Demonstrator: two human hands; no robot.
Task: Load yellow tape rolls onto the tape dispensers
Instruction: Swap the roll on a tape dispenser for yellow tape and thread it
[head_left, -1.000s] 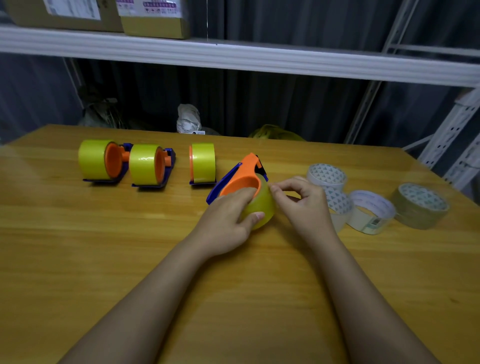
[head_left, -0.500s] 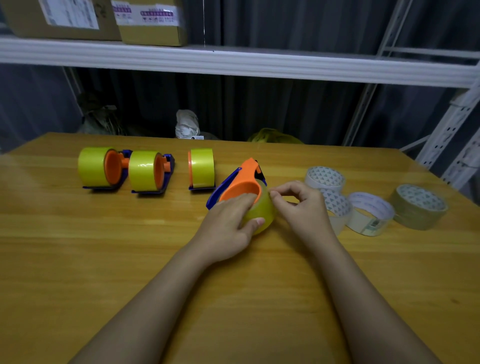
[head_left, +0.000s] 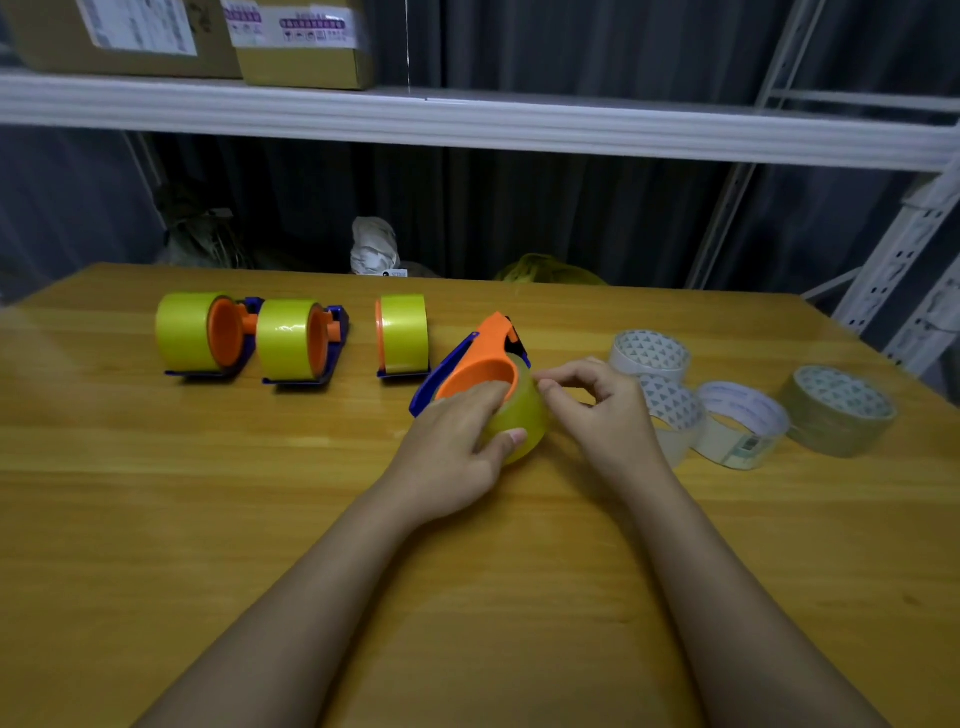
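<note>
A: Where was the yellow tape roll (head_left: 519, 415)?

B: Just past the table's middle, seated on the orange-and-blue tape dispenser (head_left: 480, 353), which lay tilted with its orange nose toward 12 o'clock.

A: And the hands?

B: The left hand (head_left: 457, 441) gripped the roll, fingers curled over the orange hub, thumb pressed on the near face. The right hand (head_left: 597, 410) sat at the roll's 3 o'clock, thumb and forefinger pinched together at the roll's upper edge. Whether a tape end sat between them, I could not tell.

A: What lay around it?

B: At 10 o'clock from the held dispenser stood three loaded ones in a row: the nearest dispenser (head_left: 402, 335) just beside the held one's blue base, the middle dispenser (head_left: 296, 340) further left, and the far-left dispenser (head_left: 200, 332) touching or nearly touching the middle one.

A: And on the other side?

B: At 3 o'clock, a cluster of pale rolls: a patterned roll (head_left: 649, 353), a second patterned roll (head_left: 672, 410) partly behind the right hand, a white-cored roll (head_left: 740, 426) leaning against it, and a brownish roll (head_left: 839, 410) just beside that.

A: Beyond the table (head_left: 156, 519)?

B: At 12 o'clock a white shelf (head_left: 467, 124) carried two cardboard boxes (head_left: 208, 36) at its left end, with a dark curtain (head_left: 519, 218) behind.
</note>
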